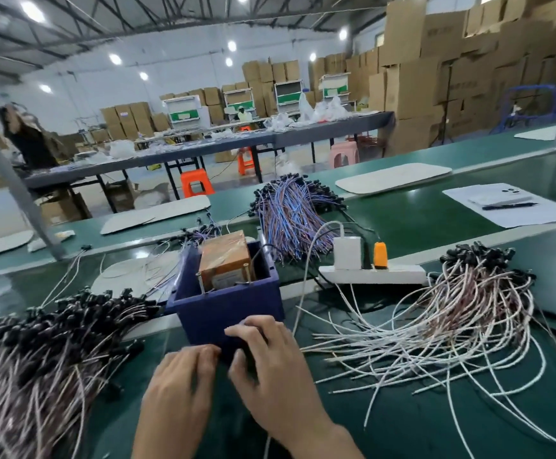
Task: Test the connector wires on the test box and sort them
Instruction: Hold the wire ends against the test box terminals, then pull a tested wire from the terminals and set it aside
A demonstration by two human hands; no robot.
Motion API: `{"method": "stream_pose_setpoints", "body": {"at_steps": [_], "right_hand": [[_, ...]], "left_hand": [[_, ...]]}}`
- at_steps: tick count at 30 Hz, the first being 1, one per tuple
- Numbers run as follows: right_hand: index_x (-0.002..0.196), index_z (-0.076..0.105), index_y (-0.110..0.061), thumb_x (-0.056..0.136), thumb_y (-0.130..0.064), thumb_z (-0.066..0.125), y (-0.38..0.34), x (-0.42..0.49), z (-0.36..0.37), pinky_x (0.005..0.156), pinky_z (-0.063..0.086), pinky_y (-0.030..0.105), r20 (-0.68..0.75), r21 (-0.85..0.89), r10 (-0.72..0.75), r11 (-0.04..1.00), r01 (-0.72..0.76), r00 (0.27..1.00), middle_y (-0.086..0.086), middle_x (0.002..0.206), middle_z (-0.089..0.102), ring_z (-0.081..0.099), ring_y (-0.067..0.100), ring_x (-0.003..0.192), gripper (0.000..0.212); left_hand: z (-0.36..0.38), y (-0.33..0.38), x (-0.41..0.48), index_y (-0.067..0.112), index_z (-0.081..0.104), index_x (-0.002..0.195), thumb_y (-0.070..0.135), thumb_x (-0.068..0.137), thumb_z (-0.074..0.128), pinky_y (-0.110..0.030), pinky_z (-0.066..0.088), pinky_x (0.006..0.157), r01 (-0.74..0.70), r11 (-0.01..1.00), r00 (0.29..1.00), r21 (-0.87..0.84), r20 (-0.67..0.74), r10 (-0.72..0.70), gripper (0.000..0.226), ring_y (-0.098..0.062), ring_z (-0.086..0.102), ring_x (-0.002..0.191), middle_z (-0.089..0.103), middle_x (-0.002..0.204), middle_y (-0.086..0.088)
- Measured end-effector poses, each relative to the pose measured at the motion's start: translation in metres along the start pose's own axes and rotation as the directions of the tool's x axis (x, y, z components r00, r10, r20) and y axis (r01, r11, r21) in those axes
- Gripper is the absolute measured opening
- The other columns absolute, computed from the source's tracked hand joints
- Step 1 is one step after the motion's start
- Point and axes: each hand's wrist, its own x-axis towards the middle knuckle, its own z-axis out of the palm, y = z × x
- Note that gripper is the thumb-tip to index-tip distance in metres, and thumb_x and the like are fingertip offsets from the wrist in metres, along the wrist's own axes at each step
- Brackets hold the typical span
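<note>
The blue test box (233, 306) stands mid-table with a brown taped block (225, 260) and metal pins inside. Both hands are at its front wall. My right hand (270, 362) pinches a black connector (248, 357) between thumb and fingers against the box. My left hand (180, 389) is just left of it, its fingers bent toward the box; motion blur hides whether they hold a wire. A heap of wires with black connectors (38, 346) lies at the left. White and pink wires (452, 323) fan out at the right.
A white power strip (374, 275) with a white charger (347, 252) and an orange plug (381, 255) sits behind the right heap. A bundle of blue-purple wires (289, 220) lies farther back. Paper with a phone and a pen (508, 203) is at the far right.
</note>
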Motion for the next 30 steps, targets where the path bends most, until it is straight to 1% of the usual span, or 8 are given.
{"method": "stream_pose_setpoints", "body": {"at_steps": [2,6,9,13,18,23,27,30], "right_hand": [[0.119,0.063,-0.022,0.093,-0.019,0.055,0.004,-0.002,0.002,0.091,0.048,0.028,0.048,0.008,0.026,1.000,-0.027,0.998,-0.005,0.111,0.058,0.056,0.013,0.100,0.028],[0.117,0.062,-0.026,0.096,-0.026,0.044,0.009,-0.008,0.001,0.081,0.048,0.021,0.091,0.076,0.066,0.994,-0.073,0.994,-0.015,0.103,0.055,0.058,0.004,0.094,0.028],[0.114,0.061,-0.030,0.097,-0.022,0.049,0.009,-0.012,0.002,0.071,0.048,0.018,0.121,0.106,0.080,0.990,-0.093,0.989,-0.022,0.101,0.053,0.060,0.003,0.088,0.022],[0.110,0.061,-0.037,0.095,-0.011,0.057,0.010,-0.012,0.002,0.067,0.048,0.019,0.115,0.133,0.135,0.980,-0.150,0.984,-0.025,0.103,0.055,0.061,0.003,0.086,0.030],[0.107,0.065,-0.032,0.094,-0.005,0.059,0.009,-0.012,0.003,0.067,0.044,0.008,0.129,0.135,0.167,0.974,-0.184,0.977,-0.025,0.099,0.058,0.062,0.001,0.087,0.030],[0.103,0.065,-0.034,0.094,-0.003,0.057,0.009,-0.012,0.003,0.068,0.044,0.010,0.129,0.157,0.193,0.964,-0.213,0.973,-0.021,0.100,0.059,0.062,0.005,0.086,0.033],[0.102,0.065,-0.037,0.095,-0.005,0.055,0.009,-0.013,0.003,0.067,0.045,0.012,0.139,0.174,0.221,0.954,-0.244,0.965,-0.021,0.100,0.060,0.062,0.007,0.086,0.034],[0.101,0.064,-0.039,0.095,-0.006,0.055,0.009,-0.013,0.002,0.065,0.047,0.015,0.148,0.193,0.242,0.944,-0.268,0.959,-0.020,0.099,0.060,0.063,0.009,0.081,0.035]], "left_hand": [[-0.010,-0.014,-0.001,0.016,0.071,0.094,0.034,0.096,0.042,-0.037,0.042,0.080,0.070,0.990,0.997,0.126,-0.050,-0.064,0.034,-0.025,0.061,0.087,0.070,0.091,0.004],[-0.022,-0.040,0.002,0.006,0.070,0.096,0.009,0.091,0.060,-0.050,0.046,0.078,0.282,0.871,0.951,0.402,-0.238,-0.198,0.012,-0.040,0.059,0.089,0.067,0.096,-0.017],[-0.025,-0.054,-0.002,0.004,0.072,0.098,0.007,0.085,0.068,-0.054,0.045,0.081,0.383,0.795,0.924,0.471,-0.203,-0.325,0.014,-0.043,0.056,0.097,0.064,0.105,-0.023],[-0.020,-0.063,-0.005,0.012,0.073,0.108,0.020,0.090,0.060,-0.055,0.038,0.095,0.424,0.705,0.887,0.569,-0.105,-0.449,0.023,-0.041,0.050,0.116,0.059,0.128,-0.020],[-0.019,-0.067,-0.004,0.016,0.068,0.119,0.022,0.092,0.055,-0.053,0.037,0.102,0.440,0.720,0.877,0.537,-0.085,-0.473,0.030,-0.038,0.047,0.125,0.046,0.143,-0.020],[-0.022,-0.071,0.002,0.017,0.048,0.143,0.022,0.097,0.052,-0.046,0.034,0.107,0.414,0.766,0.895,0.492,-0.068,-0.440,0.047,-0.034,0.046,0.129,0.029,0.155,-0.018],[-0.022,-0.076,0.006,0.019,0.039,0.149,0.022,0.100,0.045,-0.044,0.031,0.111,0.428,0.770,0.882,0.474,-0.034,-0.470,0.049,-0.031,0.047,0.132,0.021,0.161,-0.018],[-0.021,-0.077,0.005,0.015,0.046,0.144,0.021,0.100,0.046,-0.044,0.030,0.111,0.441,0.772,0.874,0.458,-0.024,-0.485,0.044,-0.034,0.049,0.130,0.026,0.159,-0.021]]}}
